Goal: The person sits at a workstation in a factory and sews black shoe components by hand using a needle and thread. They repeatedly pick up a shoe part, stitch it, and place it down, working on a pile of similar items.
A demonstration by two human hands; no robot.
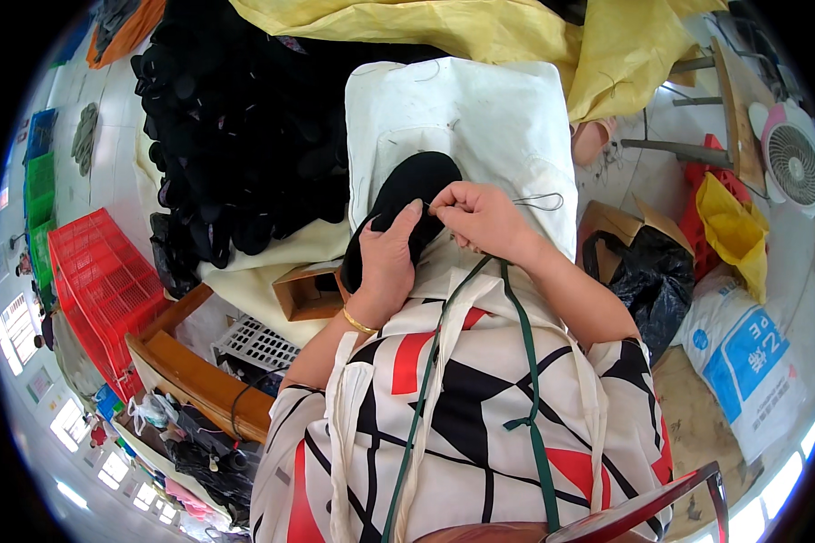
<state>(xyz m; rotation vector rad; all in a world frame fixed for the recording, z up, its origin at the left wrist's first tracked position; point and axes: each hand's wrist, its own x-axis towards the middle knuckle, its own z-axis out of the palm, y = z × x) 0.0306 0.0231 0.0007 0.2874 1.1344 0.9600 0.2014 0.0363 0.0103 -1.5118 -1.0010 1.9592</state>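
Note:
A black cloth shoe (414,181) lies tilted on a white cloth-covered surface (507,109) in front of me. My left hand (391,249) grips its near end, thumb on top and pointing toward the right hand. Against the shoe's right edge, my right hand (480,215) is closed in a pinch. Whatever sits between those fingertips is too small to make out. A thin dark loop (541,201), like thread or wire, sticks out beyond the right hand over the white cloth. A few loose thread ends lie on that cloth.
A large heap of black shoes (235,136) fills the left side. Yellow sheeting (480,27) hangs across the far edge. A red crate (109,290) and wooden frame (190,362) stand left. At right are a black plastic bag (647,281), a white-blue sack (743,362) and a fan (792,163).

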